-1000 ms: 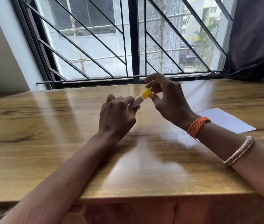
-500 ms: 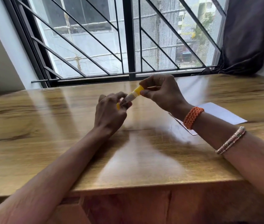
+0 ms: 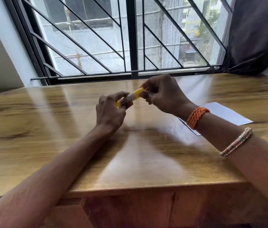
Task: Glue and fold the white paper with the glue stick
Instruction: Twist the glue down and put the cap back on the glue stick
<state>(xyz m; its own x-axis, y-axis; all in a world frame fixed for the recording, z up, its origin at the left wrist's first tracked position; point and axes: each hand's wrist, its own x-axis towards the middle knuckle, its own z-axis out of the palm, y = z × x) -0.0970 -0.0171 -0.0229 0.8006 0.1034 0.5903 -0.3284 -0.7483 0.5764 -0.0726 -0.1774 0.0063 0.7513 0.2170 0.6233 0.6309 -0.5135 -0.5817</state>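
Hands have sunk nearer the table since a second ago. I note left hand and right hand both clamped on the glue stick, uncapping unfinished; white paper lies untouched right.

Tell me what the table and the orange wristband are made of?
The table looks like wood or wood-look laminate with a glossy finish: brown grain lines and bright window reflections. The orange wristband looks like braided thread or cord: a woven, knotted texture shows.
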